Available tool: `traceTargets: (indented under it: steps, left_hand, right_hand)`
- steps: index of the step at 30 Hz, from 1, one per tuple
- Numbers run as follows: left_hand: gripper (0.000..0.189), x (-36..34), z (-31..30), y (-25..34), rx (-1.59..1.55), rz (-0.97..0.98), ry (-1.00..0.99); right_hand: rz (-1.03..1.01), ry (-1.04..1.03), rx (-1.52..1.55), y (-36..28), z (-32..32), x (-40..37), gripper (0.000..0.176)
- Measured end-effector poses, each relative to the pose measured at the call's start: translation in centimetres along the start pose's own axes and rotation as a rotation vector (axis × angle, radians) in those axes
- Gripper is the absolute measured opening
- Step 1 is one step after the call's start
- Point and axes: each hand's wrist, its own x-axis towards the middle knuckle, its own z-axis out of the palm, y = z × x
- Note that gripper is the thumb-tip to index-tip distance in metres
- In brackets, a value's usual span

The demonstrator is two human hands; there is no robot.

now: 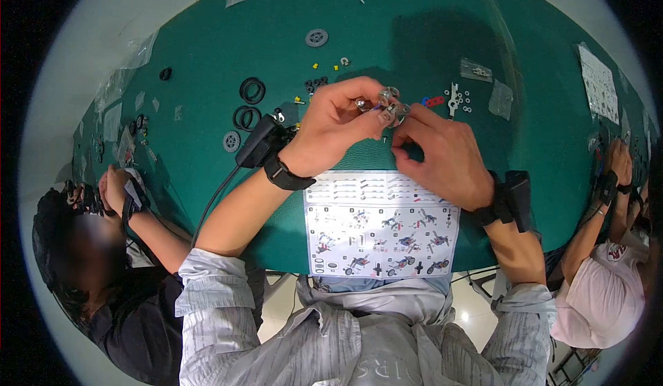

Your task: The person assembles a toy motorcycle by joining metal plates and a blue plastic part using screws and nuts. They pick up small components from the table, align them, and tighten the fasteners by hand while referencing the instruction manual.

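Observation:
My left hand point(338, 120) is closed on a small assembly of shiny metal model parts point(391, 104), lifted above the table. Its fingers cover much of the assembly. My right hand point(445, 152) is at the assembly's right side, with thumb and forefinger curled toward each other. Whatever sits between those right fingertips is too small or hidden to make out. Beneath both wrists lies a printed instruction sheet point(383, 230) with step drawings of a motorcycle-like model. Just right of the hands are a red link piece point(434, 101) and a flat metal plate point(454, 100).
Black rubber rings point(252, 90), a grey toothed wheel point(317, 38), and several small yellow pieces point(337, 68) lie on the green table point(276, 47). Small white rings point(467, 101) and plastic bags point(501, 100) are at right. A cable point(219, 203) trails from my left wrist. Other people sit at both sides.

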Motion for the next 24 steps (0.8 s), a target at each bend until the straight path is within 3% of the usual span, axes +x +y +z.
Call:
traceTargets:
  steps: [14,17,20,24]
  left_hand:
    - [0.011,0.0,0.4,0.3,0.006,-0.02,0.02]
    - [0.013,0.1,0.4,0.4,0.015,-0.011,0.038]
    - [0.015,0.0,0.5,0.4,0.043,-0.01,0.084]
    - [0.017,0.2,-0.2,-0.2,0.051,0.018,0.131]
  right_hand:
    - [-0.118,-0.03,0.063,0.4,0.6,0.0,0.008]
    - [-0.095,0.061,0.11,0.3,1.0,0.0,0.01]
    - [0.087,0.081,0.241,-0.8,-0.3,0.0,0.015]
    - [0.018,0.308,0.386,-0.9,-0.5,-0.1,0.019]
